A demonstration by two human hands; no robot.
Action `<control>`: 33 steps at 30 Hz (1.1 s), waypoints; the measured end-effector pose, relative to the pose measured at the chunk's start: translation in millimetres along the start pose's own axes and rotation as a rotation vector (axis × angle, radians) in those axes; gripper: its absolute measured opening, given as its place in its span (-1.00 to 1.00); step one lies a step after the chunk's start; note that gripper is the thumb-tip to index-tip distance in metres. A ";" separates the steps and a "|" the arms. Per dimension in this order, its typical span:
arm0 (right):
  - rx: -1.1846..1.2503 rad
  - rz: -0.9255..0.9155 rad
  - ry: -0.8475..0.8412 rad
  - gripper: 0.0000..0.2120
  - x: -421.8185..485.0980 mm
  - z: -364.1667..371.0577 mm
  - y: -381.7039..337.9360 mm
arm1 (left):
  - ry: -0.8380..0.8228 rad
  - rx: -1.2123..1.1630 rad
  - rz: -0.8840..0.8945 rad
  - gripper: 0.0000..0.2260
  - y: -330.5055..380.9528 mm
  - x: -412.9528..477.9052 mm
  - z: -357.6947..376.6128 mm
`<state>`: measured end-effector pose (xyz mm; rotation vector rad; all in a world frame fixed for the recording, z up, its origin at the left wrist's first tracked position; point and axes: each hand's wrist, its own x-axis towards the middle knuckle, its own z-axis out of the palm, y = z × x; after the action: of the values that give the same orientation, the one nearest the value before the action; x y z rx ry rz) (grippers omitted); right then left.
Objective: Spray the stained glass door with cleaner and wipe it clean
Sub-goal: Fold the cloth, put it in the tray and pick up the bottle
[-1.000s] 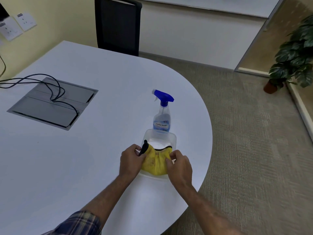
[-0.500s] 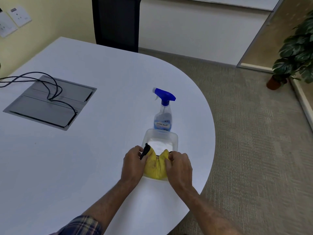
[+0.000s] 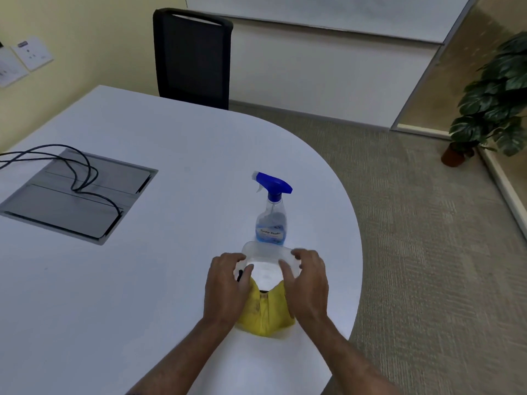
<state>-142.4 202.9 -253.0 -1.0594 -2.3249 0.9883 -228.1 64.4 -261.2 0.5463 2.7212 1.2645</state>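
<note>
Showing preparation only: both hands, left (image 3: 226, 286) and right (image 3: 306, 283), curl around the tub (image 3: 266, 262) holding the yellow cloth (image 3: 263, 312), while the sprayer (image 3: 271, 220) stands untouched just behind (no door spraying or wiping evident).

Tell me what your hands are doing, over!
Both hands, left and right, on clear tub with yellow cloth. Spray bottle untouched behind. Nothing blocking.

Blue-triggered spray bottle (image 3: 271, 220) stands upright; crumpled yellow cloth (image 3: 263, 312) (stained) lies just before it.
</note>
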 end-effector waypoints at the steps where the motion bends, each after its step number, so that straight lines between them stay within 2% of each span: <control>1: 0.062 0.022 0.010 -0.69 12.4 0.3 -4.2 | -0.014 -0.050 -0.011 -0.79 5.3 8.2 1.8; 5: 0.221 0.096 -0.027 -0.54 60.2 6.0 -16.2 | -0.092 -0.203 -0.059 -0.65 23.5 43.1 14.1; 11: 0.307 0.129 -0.226 -0.40 97.1 24.1 -22.1 | -0.225 -0.233 -0.038 -0.46 29.8 87.3 33.8; 15: 0.380 0.104 -0.283 -0.47 109.5 37.5 -17.7 | -0.304 -0.242 -0.022 -0.48 26.4 103.7 47.3; 20: 0.393 0.084 -0.250 -0.56 115.3 39.4 -15.0 | -0.262 -0.304 -0.028 -0.50 30.7 110.7 49.3; 27: 0.403 -0.108 -0.324 -0.63 115.7 -19.9 -50.5 | -0.181 -0.364 0.129 -0.55 63.7 111.9 0.9; 33: 0.426 -0.161 -0.396 -0.66 92.0 -58.6 -61.8 | -0.239 -0.465 0.164 -0.61 78.9 88.9 -32.7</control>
<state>-195.7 270.8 -162.1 -0.5362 -2.2838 1.6510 -296.3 119.3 -174.5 0.8092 2.1266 1.6773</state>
